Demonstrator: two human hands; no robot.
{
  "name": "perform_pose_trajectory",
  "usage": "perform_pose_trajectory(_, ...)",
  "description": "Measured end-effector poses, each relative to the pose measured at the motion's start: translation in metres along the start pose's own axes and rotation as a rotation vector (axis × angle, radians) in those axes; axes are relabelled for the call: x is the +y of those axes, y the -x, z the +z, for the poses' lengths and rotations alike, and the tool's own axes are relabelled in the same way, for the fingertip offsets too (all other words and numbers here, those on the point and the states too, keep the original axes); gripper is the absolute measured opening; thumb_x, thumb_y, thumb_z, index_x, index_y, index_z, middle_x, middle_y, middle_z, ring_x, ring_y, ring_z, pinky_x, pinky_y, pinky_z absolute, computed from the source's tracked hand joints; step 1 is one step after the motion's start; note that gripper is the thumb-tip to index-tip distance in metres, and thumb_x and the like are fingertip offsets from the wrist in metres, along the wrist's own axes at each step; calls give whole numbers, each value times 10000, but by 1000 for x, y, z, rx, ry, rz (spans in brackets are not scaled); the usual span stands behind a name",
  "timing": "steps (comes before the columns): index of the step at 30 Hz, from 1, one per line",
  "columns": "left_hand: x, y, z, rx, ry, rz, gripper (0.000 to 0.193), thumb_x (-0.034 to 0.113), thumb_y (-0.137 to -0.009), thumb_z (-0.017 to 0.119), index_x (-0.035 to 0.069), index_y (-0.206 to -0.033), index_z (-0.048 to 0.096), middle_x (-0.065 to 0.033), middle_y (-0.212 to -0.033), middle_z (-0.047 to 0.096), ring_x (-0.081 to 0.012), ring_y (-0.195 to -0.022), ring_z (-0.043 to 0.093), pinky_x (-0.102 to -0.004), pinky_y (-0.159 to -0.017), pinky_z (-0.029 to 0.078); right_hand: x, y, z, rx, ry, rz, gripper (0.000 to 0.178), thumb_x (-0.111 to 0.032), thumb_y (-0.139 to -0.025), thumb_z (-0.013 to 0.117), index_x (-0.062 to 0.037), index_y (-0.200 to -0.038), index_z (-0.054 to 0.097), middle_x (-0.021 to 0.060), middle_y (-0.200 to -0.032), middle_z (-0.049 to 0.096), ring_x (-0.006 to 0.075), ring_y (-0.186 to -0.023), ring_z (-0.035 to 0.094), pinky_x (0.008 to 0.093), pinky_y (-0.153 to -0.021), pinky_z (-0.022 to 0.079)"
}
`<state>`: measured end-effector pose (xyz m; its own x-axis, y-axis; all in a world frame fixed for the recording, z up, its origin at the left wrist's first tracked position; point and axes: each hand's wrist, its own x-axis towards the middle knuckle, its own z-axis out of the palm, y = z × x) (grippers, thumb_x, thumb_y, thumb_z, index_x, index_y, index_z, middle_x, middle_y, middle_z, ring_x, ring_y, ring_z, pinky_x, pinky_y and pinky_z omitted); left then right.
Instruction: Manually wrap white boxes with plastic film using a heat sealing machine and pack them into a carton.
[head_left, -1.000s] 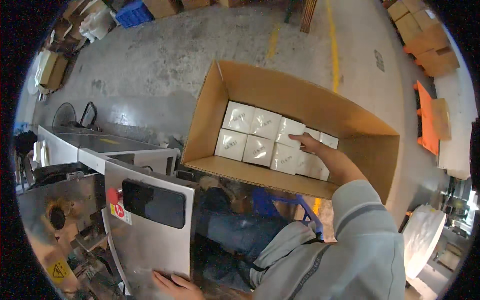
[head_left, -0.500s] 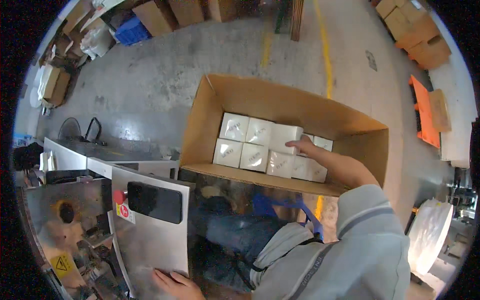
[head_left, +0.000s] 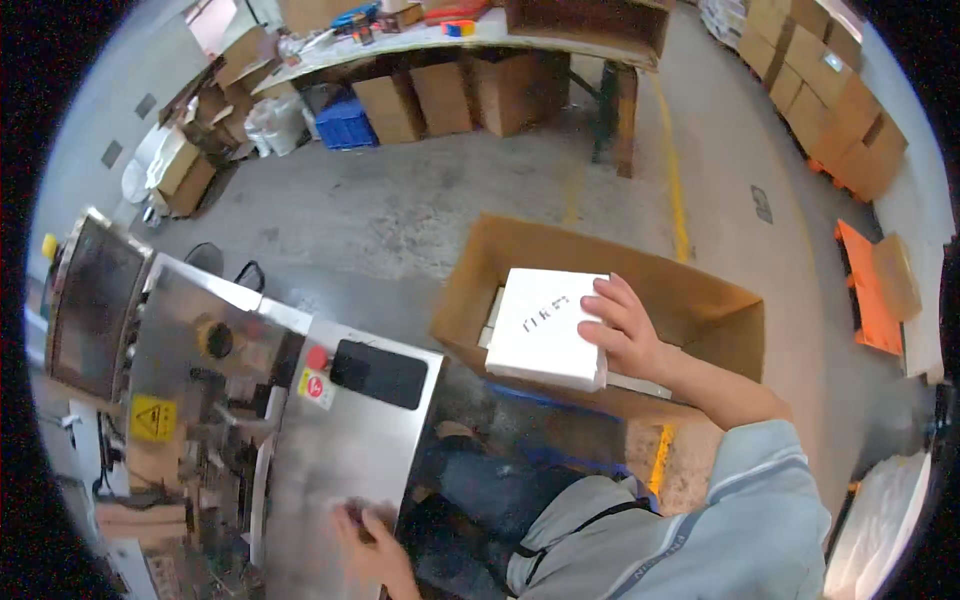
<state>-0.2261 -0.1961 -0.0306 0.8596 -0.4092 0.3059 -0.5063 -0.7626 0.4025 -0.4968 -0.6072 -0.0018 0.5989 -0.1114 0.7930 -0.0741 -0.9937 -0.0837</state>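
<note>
A white square box (head_left: 545, 325) with small dark print on its face is held up by my right hand (head_left: 625, 335), whose fingers wrap its right side. It hangs above a large open cardboard carton (head_left: 600, 255). Behind it, parts of other white boxes (head_left: 490, 330) show inside the carton, mostly hidden by the raised box and my arm. My left hand (head_left: 370, 550) is over the brushed metal panel (head_left: 320, 500) of a machine, its fingers somewhat blurred, thumb apart, with nothing seen in it.
A black phone (head_left: 378, 373) lies on the metal panel beside a red button (head_left: 317, 358). Left of it are the machine's inner parts and a yellow warning label (head_left: 153, 418). A workbench (head_left: 420, 50) with cartons beneath stands at the back; an orange pallet (head_left: 868, 290) is at right.
My right hand has lifted a white box up out of the carton. My left hand has shifted slightly up and right over the panel. The view has tilted up and turned left.
</note>
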Motion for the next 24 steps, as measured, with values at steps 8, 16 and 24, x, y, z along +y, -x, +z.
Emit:
perform_pose_trajectory(8, 118, 7, -2, -898, 1887, -604, 560, 327, -1014, 544, -107, -1361, 469, -193, -1382, 530, -301, -1246, 554, -454, -1042, 465, -87, -53, 19, -61, -266, -340, 387, -86, -813, 705, -194, -1181, 649, 161, -1370, 548, 381, -1295, 500, 559, -1065, 431)
perform_pose_trajectory(16, 143, -4, -23, -595, 1563, -471, 452, 64, -911, 658, -114, -1304, 521, -153, -1224, 629, -200, -1094, 619, -322, -979, 472, -117, -42, 37, -178, -1528, 1235, 666, -242, -992, 601, -67, -1535, 255, 139, -1401, 529, 259, -1275, 543, 388, -1044, 476)
perform_pose_trajectory(24, 182, -15, 3, -702, 1319, -238, 519, -49, -866, 682, -106, -1342, 486, -136, -1285, 586, -213, -1203, 563, -334, -1007, 466, -83, -27, 10, -382, -1582, 1117, 746, -273, -865, 756, -65, -1465, 364, 93, -1376, 529, 205, -1254, 523, 402, -1063, 440)
